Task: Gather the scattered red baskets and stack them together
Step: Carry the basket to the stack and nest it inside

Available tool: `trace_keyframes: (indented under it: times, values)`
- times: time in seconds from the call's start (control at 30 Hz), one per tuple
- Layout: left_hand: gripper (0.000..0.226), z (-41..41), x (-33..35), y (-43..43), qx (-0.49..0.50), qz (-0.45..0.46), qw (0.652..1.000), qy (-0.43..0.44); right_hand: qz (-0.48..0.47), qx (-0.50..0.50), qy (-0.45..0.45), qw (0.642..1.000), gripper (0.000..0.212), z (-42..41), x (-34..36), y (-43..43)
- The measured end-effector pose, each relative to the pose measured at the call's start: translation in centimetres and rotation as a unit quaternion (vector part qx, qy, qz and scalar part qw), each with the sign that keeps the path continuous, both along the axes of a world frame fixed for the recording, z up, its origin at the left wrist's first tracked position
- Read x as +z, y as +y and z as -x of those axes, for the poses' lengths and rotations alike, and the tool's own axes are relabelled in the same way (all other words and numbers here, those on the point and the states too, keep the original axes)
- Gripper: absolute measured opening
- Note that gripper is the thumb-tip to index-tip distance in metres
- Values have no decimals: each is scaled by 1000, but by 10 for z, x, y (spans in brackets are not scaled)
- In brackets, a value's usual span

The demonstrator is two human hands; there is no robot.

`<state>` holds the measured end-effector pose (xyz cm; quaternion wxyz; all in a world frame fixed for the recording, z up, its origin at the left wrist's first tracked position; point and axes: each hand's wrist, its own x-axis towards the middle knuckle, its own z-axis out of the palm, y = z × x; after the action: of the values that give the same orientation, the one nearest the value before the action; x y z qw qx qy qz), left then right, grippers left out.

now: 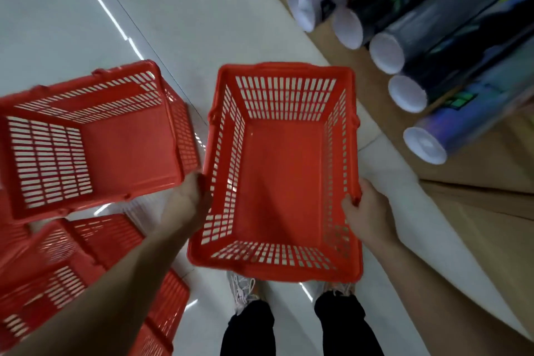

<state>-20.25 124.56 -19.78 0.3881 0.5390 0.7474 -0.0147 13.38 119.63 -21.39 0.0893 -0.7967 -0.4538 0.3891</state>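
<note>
Red basket (280, 176) between left hand (187, 199) and right hand (367, 208)

red baskets: one held basket (277, 182); a second basket (95, 139) left of it; at least two further baskets (86, 243) lower left of it, blurred, exact number unclear; two hands, left hand (187, 202) and right hand (367, 211), at its sides; tubes (387, 52) right of it: five whole, a sixth cut off; two shoes (242, 292) below it
</note>
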Motion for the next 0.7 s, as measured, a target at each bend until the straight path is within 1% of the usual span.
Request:
trace_keyframes:
  times: [0.07,0.1,0.2,0.27,0.33,0.47,0.63,0.7]
  values:
    - [21,16,36,-19,-11,-15,1000,-12,-2,0,14,1000,21,8,35,-7]
    - [21,23,54,-27,-8,-8,1000,-20,-1,3,17,1000,20,11,53,-10]
    - [24,41,116,-48,14,9,999,-27,32,12,25,999,14,21,114,-18]
    - [25,50,161,-64,38,2,999,-32,30,28,17,999,12,28,160,-23]
    - [26,57,206,-77,63,-17,997,-30,27,47,13,998,12,35,207,-24]
    - [25,67,292,-102,109,-59,992,-24,27,76,24,996,21,48,295,-21]
    - [27,75,389,-141,165,-110,980,-18,-17,124,28,992,19,65,390,-15]
    - [29,76,423,-161,193,-128,973,2,-31,145,44,988,19,73,422,-13]
